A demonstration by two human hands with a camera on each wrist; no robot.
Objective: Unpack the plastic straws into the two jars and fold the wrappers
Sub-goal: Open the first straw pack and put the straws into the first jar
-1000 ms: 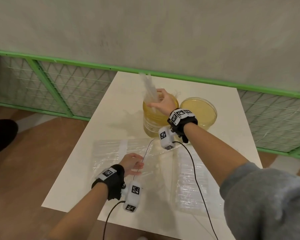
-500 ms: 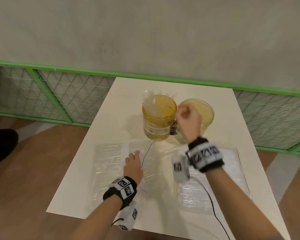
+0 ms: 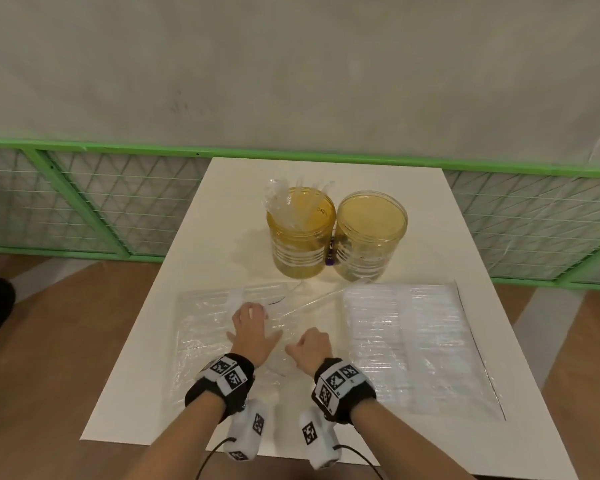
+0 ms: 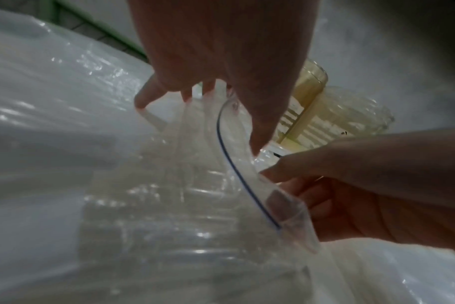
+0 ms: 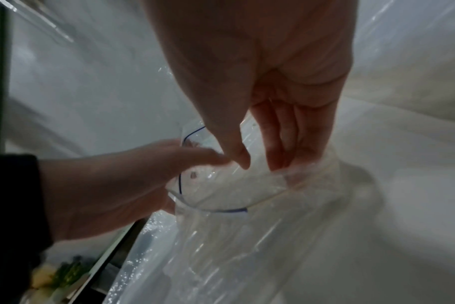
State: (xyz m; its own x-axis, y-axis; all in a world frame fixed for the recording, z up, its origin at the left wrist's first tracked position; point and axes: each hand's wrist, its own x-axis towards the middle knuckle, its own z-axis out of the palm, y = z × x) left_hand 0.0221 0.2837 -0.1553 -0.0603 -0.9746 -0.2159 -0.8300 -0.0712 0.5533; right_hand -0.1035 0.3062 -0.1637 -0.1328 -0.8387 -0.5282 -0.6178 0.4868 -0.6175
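Note:
Two yellow-tinted jars stand side by side at the table's back. The left jar holds several clear straws; the right jar shows none. A clear zip bag of straws lies at the front left. My left hand lies on it with fingers spread and straight, thumb at the bag's mouth. My right hand is just to its right. The right wrist view shows my right hand pinching the blue-lined rim of the bag between thumb and fingers. A second bag of straws lies at the front right.
A loose clear straw lies on the white table between the bags and jars. A green mesh railing runs behind the table below a grey wall. Wooden floor lies on both sides.
My right hand left the straws in the left jar, drew back from the jars and came down to the left bag's mouth. My left hand slid forward and flattened on that bag.

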